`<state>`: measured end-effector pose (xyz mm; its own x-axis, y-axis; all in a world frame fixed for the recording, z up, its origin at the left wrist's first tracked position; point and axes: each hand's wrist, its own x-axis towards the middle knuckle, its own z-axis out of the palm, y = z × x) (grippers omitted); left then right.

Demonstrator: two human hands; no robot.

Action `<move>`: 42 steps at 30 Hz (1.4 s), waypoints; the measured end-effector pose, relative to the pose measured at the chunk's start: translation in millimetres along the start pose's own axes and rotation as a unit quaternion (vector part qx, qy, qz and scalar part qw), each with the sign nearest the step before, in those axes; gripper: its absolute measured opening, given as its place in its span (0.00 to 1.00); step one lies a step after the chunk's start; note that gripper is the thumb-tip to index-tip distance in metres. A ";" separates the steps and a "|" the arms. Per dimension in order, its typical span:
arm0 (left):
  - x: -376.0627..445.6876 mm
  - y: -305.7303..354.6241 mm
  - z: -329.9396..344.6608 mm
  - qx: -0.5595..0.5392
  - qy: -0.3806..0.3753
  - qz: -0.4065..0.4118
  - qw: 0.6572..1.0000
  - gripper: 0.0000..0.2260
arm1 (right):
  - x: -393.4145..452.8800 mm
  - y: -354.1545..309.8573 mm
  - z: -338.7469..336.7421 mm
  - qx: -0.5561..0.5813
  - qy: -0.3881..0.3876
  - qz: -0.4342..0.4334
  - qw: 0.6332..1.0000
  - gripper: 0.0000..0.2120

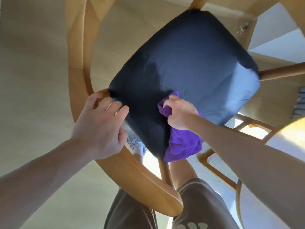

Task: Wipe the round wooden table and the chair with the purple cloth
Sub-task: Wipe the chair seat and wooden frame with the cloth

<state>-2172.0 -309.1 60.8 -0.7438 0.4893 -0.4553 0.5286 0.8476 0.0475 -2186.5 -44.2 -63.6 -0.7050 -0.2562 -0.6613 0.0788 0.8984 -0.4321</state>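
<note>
A home, likely a dining area. A curved-back wooden chair [137, 184] with a dark padded seat [189, 63] fills the centre; a second wooden chair frame [221, 177] is seen lower right. Pale flooring [33, 55] is seen at left, sunlit at right. Brown shorts [198, 204] are worn, bottom centre.

The purple cloth [181, 146] is partly hidden beneath the right hand [180, 113].

bunched purple cloth [181, 146] on near edge of chair [189, 66] with dark seat
</note>
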 end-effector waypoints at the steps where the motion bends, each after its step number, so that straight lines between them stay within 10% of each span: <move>1: 4.5 -0.1 -2.2 0.006 -0.021 0.015 1.000 0.26 | 10.4 -3.5 -5.0 0.076 0.084 0.037 0.993 0.16; 4: 23.1 3.2 -5.7 0.003 -0.068 0.041 0.997 0.27 | 36.3 -24.0 -7.2 0.176 0.196 0.107 0.959 0.26; 13: 120.2 10.0 36.9 -0.025 -0.116 0.006 0.993 0.40 | -40.4 20.1 31.2 -0.028 -0.024 0.055 0.998 0.10; 16: 138.5 14.9 55.9 -0.032 -0.129 -0.012 0.991 0.55 | -39.7 52.6 11.2 0.100 0.140 0.127 0.977 0.11; 21: 144.7 27.9 74.6 -0.041 -0.138 -0.030 0.989 0.66 | -10.0 64.5 -5.5 0.258 0.370 0.305 0.839 0.22; 26: 143.7 31.8 77.4 -0.032 -0.139 -0.052 0.988 0.66 | -41.2 -18.1 62.2 0.082 0.047 0.070 0.993 0.21; 28: 142.4 32.6 76.5 -0.032 -0.139 -0.053 0.988 0.66 | -55.4 -25.6 76.3 0.024 -0.065 -0.001 0.998 0.17; 32: 143.9 33.5 77.0 -0.034 -0.132 -0.064 0.989 0.66 | -54.2 26.4 45.4 0.160 0.133 0.062 0.976 0.11; 36: 143.6 35.2 77.8 -0.037 -0.133 -0.068 0.988 0.66 | -35.0 80.9 -3.3 0.266 0.356 0.251 0.860 0.24; 39: 143.4 37.7 78.1 -0.035 -0.132 -0.070 0.988 0.66 | -11.1 58.5 -3.9 0.278 0.366 0.289 0.840 0.25; 42: 143.1 38.3 77.3 -0.034 -0.132 -0.070 0.988 0.66 | -7.1 0.0 29.2 0.226 0.210 0.142 0.941 0.27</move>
<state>-2226.6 -222.4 -71.2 -0.6705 0.3030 -0.6772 0.3926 0.9194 0.0226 -2161.0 -52.8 -76.8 -0.8190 0.2191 -0.5303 0.5305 0.6414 -0.5543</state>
